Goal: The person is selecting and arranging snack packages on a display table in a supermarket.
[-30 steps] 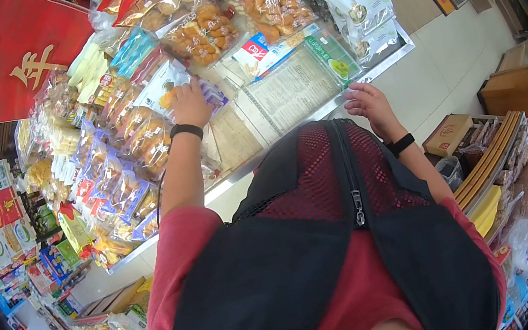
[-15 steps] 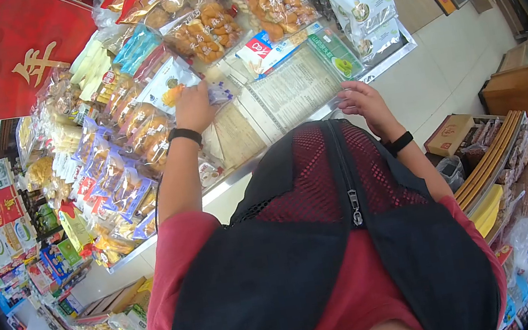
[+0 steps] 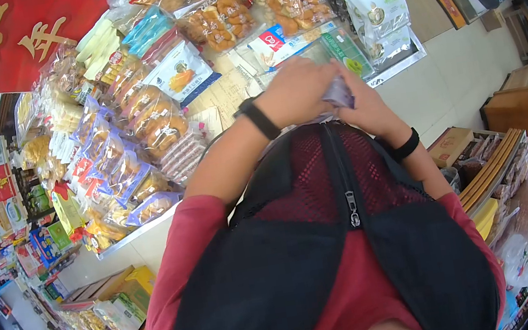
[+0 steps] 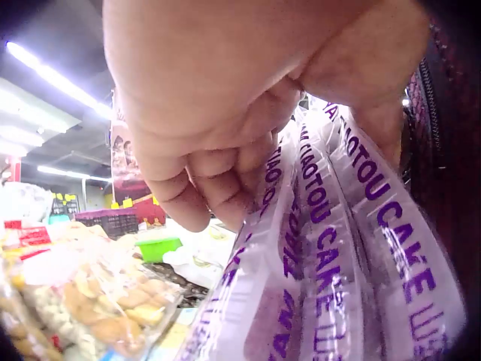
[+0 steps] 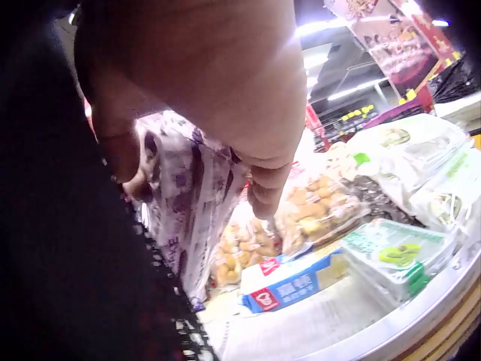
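Both hands meet in front of the vest, over the counter's near edge. In the left wrist view the left hand (image 4: pixel 218 98) grips several purple-lettered white packets (image 4: pixel 323 248) side by side, fingers bent behind them. The right hand (image 3: pixel 368 105) holds the same packets (image 3: pixel 339 93) from the other side; in the right wrist view its thumb and fingers are around the bundle (image 5: pixel 192 195). Left of the hands lies a white bag (image 3: pixel 179 74) with an orange food picture. Behind them are a blue-and-white box (image 3: pixel 277 45) and a green-lidded pack (image 3: pixel 346 53).
Bagged pastries (image 3: pixel 215 22) line the counter's back; stacked purple-edged packs (image 3: pixel 107 164) fill its left. White pouches (image 3: pixel 379 11) stand at the right, by the metal edge (image 3: pixel 409 61). Shelves with wooden boards (image 3: pixel 493 168) are at the lower right, a red banner (image 3: pixel 20 37) at the upper left.
The left hand has moved right from beside the white bag, bringing the purple-lettered packets to the right hand, which now holds them too. The view has shifted slightly.
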{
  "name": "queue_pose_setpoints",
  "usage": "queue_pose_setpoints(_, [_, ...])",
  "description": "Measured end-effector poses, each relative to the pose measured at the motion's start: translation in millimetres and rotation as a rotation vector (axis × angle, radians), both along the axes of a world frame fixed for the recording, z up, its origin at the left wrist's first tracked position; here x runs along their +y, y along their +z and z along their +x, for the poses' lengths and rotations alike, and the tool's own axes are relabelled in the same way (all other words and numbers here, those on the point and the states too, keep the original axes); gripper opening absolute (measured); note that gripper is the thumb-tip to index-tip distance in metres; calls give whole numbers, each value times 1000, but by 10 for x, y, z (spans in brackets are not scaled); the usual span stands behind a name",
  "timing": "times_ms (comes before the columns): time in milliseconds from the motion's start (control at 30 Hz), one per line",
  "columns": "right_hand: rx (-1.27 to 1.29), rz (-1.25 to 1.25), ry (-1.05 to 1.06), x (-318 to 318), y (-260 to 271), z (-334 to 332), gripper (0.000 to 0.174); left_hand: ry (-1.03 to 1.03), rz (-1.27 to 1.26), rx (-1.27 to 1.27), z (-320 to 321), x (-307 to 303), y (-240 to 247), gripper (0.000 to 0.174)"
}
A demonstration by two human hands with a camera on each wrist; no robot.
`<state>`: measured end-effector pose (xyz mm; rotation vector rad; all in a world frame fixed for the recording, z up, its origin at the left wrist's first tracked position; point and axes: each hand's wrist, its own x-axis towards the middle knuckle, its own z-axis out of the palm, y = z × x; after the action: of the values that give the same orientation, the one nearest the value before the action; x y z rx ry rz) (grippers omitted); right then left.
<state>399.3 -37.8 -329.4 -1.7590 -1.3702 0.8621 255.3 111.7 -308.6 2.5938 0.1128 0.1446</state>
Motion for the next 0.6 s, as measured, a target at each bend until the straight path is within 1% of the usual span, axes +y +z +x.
queue_pose_setpoints(33, [62,-66,-21,-23,-8,60,87,1,0,0,55,-13,-29,51])
queue_pose_setpoints(100, [93,-83,-36,-65,0,100,86,-34,-116,77,116,-45,-92,57])
queue_pose_setpoints(133, [119,-100,-53,-98,-2,125,85,-49,-119,80,127,-54,-125,57])
queue_pose_setpoints(200, [110,-58,-95,-154,-171,181,82,-15,-318,15,147,-62,-220,65])
queue_pose_setpoints(233, [300,-50,-183,-191,-284,217,81,-30,-323,15,131,-64,-331,65])
queue_pose_setpoints(267, [488,-38,-272,-210,-284,228,79,87,-313,-101,92,-51,-464,69])
queue_pose_setpoints(300, [675,-10,-390,-256,-249,199,67,204,-304,-217,58,-33,-595,72])
queue_pose_setpoints(333, [671,-9,-408,-311,-286,242,67,187,-312,-217,17,-17,-649,72])
queue_pose_setpoints(400, [978,94,-573,-458,-464,379,51,440,-549,-72,-93,-17,-712,72])
queue_pose_setpoints(433, [1051,116,-575,-501,-460,421,43,485,-574,1,-115,-41,-731,69])
queue_pose_setpoints(467, [1049,117,-583,-537,-460,429,43,477,-578,3,-110,-71,-815,69])
queue_pose_setpoints(500, [1080,138,-610,-557,-453,421,45,427,-829,-5,-112,-99,-927,66])
queue_pose_setpoints(533, [1113,159,-635,-544,-421,385,46,373,-1077,-13,-101,-131,-935,64])
queue_pose_setpoints(567, [1112,160,-636,-526,-420,351,46,338,-1191,-119,-72,-200,-898,55])
queue_pose_setpoints(600, [1124,146,-610,-507,-427,320,48,337,-1191,-120,-64,-186,-950,55])
